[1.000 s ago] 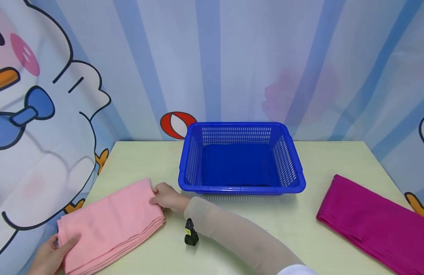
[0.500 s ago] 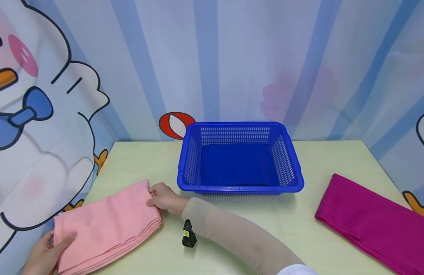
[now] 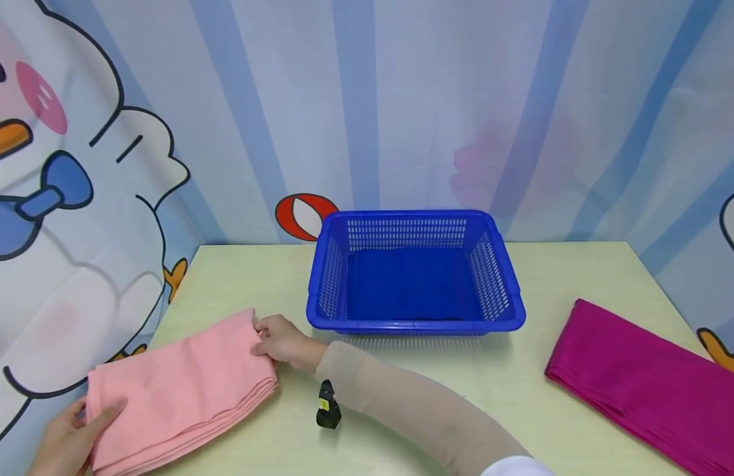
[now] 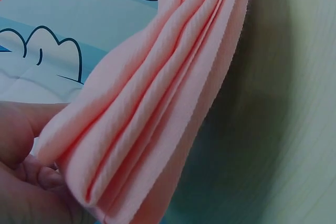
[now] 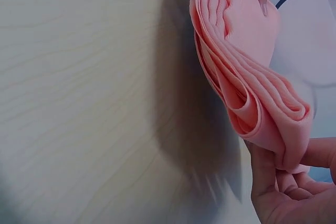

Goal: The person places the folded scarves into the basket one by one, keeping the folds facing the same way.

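Note:
Both hands grip a folded pink cloth point(image 3: 176, 390), thick with several layers, at the left of the table in the head view. At its near left end is my left hand point(image 3: 69, 436), thumb on top and fingers underneath. My right hand point(image 3: 284, 344) pinches the far right end. Stacked folds of the cloth point(image 4: 136, 108) face the left wrist view, beside the left hand point(image 4: 26, 182). In the right wrist view the cloth point(image 5: 247, 72) hangs from the right hand point(image 5: 294, 198) above its shadow on the table.
A blue plastic basket point(image 3: 417, 327) with slotted sides stands at the back middle of the pale table point(image 3: 391, 443). A folded magenta cloth point(image 3: 647, 383) lies at the right. A small black object point(image 3: 328, 405) shows under the right forearm. A printed curtain point(image 3: 420, 99) borders the table.
The pink cloth, with both hands on it, has shifted slightly to the left. The basket and magenta cloth stay in place on the table.

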### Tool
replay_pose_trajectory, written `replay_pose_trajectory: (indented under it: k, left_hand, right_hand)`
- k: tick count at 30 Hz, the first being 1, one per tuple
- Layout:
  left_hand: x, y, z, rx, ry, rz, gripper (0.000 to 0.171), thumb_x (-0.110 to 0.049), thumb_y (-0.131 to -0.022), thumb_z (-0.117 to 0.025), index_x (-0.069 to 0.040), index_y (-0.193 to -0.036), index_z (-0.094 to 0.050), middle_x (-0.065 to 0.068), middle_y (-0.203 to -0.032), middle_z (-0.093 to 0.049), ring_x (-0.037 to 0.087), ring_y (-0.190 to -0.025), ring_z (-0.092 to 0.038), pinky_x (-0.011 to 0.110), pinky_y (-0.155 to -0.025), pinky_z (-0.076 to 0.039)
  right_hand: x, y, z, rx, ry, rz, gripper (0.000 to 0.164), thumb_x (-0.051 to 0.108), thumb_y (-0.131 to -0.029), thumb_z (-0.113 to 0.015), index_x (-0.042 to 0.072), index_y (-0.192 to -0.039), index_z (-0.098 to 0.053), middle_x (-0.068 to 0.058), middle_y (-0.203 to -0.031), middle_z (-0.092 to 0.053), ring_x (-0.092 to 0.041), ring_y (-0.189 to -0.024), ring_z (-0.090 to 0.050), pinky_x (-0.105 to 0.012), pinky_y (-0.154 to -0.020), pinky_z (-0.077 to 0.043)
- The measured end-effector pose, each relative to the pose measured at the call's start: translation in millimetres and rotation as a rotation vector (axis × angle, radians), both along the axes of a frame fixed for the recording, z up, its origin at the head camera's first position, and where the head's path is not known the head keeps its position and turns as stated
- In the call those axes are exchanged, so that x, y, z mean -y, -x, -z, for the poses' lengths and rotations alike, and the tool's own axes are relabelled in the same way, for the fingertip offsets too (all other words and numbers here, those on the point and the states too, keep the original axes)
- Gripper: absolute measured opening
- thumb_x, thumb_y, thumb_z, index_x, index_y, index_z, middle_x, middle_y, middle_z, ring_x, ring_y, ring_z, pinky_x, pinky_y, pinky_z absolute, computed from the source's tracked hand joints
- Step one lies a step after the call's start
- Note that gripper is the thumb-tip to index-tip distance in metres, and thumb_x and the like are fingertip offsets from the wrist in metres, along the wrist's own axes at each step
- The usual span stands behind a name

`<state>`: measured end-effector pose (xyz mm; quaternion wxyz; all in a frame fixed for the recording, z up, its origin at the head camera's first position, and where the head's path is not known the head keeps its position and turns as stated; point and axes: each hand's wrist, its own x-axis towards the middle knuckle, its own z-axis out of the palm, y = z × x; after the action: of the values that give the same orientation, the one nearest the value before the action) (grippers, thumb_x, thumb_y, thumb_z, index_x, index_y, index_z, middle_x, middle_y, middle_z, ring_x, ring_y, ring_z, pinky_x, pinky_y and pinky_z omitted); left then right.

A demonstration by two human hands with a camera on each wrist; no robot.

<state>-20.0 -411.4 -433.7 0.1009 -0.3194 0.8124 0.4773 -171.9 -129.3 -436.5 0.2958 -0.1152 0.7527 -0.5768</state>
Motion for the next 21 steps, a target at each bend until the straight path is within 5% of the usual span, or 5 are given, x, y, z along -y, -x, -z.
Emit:
replay_pose_trajectory:
  k: [7,13,21]
  left_hand:
    - [-6.6,0.0,-9.8,-0.064,0.057,-0.05,0.08,-0.04,-0.101,-0.057,0.017,-0.145,-0.022,-0.004,-0.081,-0.063,0.009,-0.064,-0.059,0.026,-0.059,-0.055]
    - [-4.3,-2.2,-15.3,-0.054,0.017,-0.063,0.083,-0.044,-0.101,-0.055,0.016,-0.146,-0.02,-0.006,-0.081,-0.064,0.01,-0.066,-0.063,0.029,-0.061,-0.057]
    - [-7.7,-5.1,-29.6,-0.141,-0.038,-0.066,0.08,-0.039,-0.102,-0.055,0.014,-0.147,-0.017,-0.011,-0.073,-0.065,0.014,-0.063,-0.068,0.033,-0.057,-0.059]
  right_hand:
    - [-2.6,-0.3,-7.3,-0.009,0.052,-0.014,0.046,-0.011,-0.09,-0.065,-0.006,-0.135,-0.056,-0.003,-0.075,-0.05,-0.011,-0.058,-0.05,-0.019,-0.047,-0.043]
    - [-4.4,-0.1,-13.1,-0.01,0.07,-0.027,0.042,-0.01,-0.09,-0.065,-0.006,-0.132,-0.058,-0.003,-0.073,-0.053,-0.012,-0.058,-0.053,-0.02,-0.048,-0.045]
    - [-9.7,3.0,-26.8,0.001,0.11,-0.046,0.04,-0.009,-0.09,-0.065,-0.006,-0.13,-0.059,-0.005,-0.078,-0.059,-0.018,-0.064,-0.063,-0.03,-0.055,-0.057]
